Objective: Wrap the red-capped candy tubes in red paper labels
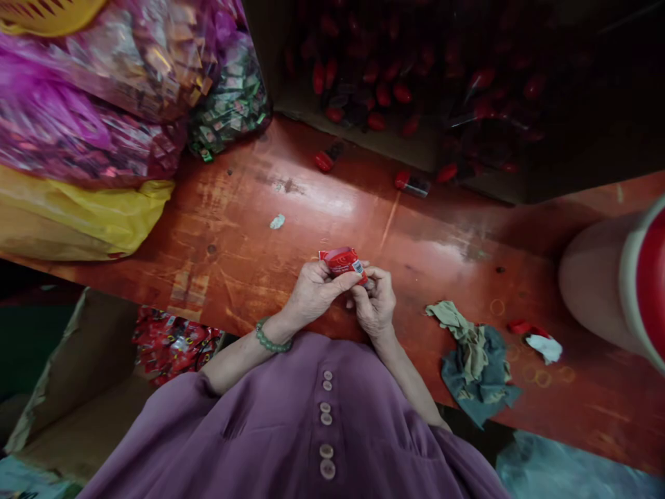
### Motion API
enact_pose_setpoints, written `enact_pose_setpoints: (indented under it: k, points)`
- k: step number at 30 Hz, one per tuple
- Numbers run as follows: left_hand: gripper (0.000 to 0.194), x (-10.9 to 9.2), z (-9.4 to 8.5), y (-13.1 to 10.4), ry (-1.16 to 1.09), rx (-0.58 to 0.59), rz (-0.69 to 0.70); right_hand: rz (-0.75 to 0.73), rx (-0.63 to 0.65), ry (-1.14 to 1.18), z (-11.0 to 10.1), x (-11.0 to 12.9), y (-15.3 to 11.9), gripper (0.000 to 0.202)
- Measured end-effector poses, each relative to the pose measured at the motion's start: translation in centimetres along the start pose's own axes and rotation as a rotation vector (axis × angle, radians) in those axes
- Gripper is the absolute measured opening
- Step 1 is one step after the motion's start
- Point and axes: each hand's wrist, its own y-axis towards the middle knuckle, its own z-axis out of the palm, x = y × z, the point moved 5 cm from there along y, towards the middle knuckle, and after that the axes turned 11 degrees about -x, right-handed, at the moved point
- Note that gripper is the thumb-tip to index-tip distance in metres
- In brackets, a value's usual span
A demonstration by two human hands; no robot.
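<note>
Packet (343, 263), red, barcode on its face, held up in both hands above the counter (249, 249), near its front edge, in front of the purple shirt (291, 409). Head view only. Left hand (316, 290): grip closed on packet, thumb pressed across its front. Right hand (375, 301): grip nearly closed, thumb and fingers pinching packet's lower right corner; fingertips partly hidden. Green bead bracelet (273, 337) on left wrist.

Beyond the hands: pale scrap (277, 222), then red-topped containers (412, 184) lying on their sides by a cardboard box (423, 156) of more red pieces, interior dark. Upper left: pink bag (57, 125), bag of green packets (231, 97), yellow bag (109, 215), part of a yellow basket (46, 17). Lower left: open carton (57, 374) with red packets (176, 343). Right: crumpled cloth (481, 364), thin yellow loops (543, 378), pale tub (597, 277) with red end.
</note>
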Motion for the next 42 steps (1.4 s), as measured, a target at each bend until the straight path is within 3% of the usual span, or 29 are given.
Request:
enact_pose_setpoints:
  k: [9,13,16,18,23,28,33,39,42]
  points:
    - [0.033,-0.5,-1.0,0.0,-0.105,-0.008,-0.061,-0.041,0.191,-0.271,0.7,1.6,0.3,0.018]
    - [0.037,-1.5,-1.9,0.2,-0.279,-0.08,-0.083,-0.075,0.246,-0.321,1.0,3.1,0.4,0.027]
    - [0.038,-2.3,-2.6,0.3,-0.306,-0.143,-0.051,-0.049,0.127,-0.225,1.5,3.9,1.0,0.025]
    - [0.039,-2.6,-2.7,0.1,-0.292,-0.149,-0.027,0.028,0.109,-0.109,2.7,4.1,1.3,0.037]
    - [0.042,-2.4,-2.8,-0.8,-0.288,-0.169,-0.035,0.178,0.22,0.074,5.5,3.7,0.6,0.036]
    - [0.045,-1.4,-3.1,-1.4,-0.308,-0.165,-0.1,0.258,0.307,0.058,4.5,2.7,-1.3,0.048]
    - [0.04,-1.6,-4.0,-1.2,-0.357,-0.202,-0.009,0.156,0.212,-0.063,3.4,3.4,-0.7,0.046]
    - [0.041,-1.8,-4.9,-2.2,-0.265,-0.239,0.012,0.104,0.263,-0.04,7.1,3.7,-1.2,0.041]
    - [0.038,-2.7,-6.3,-3.7,-0.257,-0.308,0.086,0.057,0.328,-0.074,8.1,3.8,-2.6,0.039]
